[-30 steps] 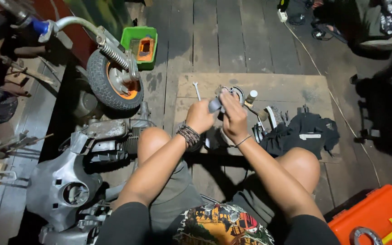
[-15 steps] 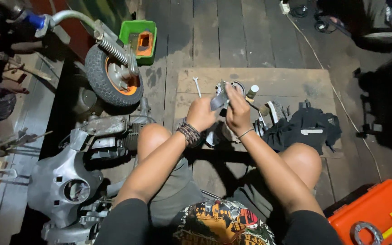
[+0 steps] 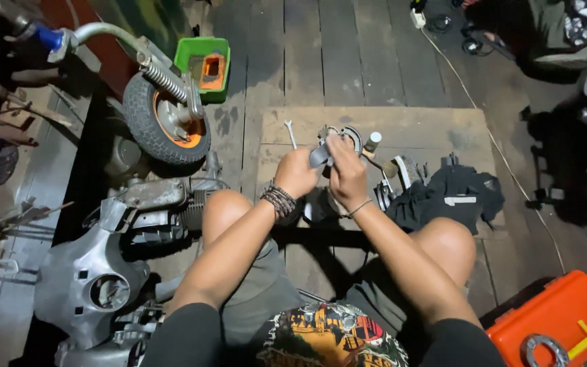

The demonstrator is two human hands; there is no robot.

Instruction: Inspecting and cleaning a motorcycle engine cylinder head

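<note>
Head view: your left hand [image 3: 298,171] and right hand [image 3: 346,171] meet over a board [image 3: 436,126] on the floor, both grips closed on a small grey metal part [image 3: 321,155] held between them. Spanner [image 3: 291,134] lies just beyond the left grip. Black cloth [image 3: 453,197] right of the right grip. Small wheel [image 3: 164,126] well left.
</note>
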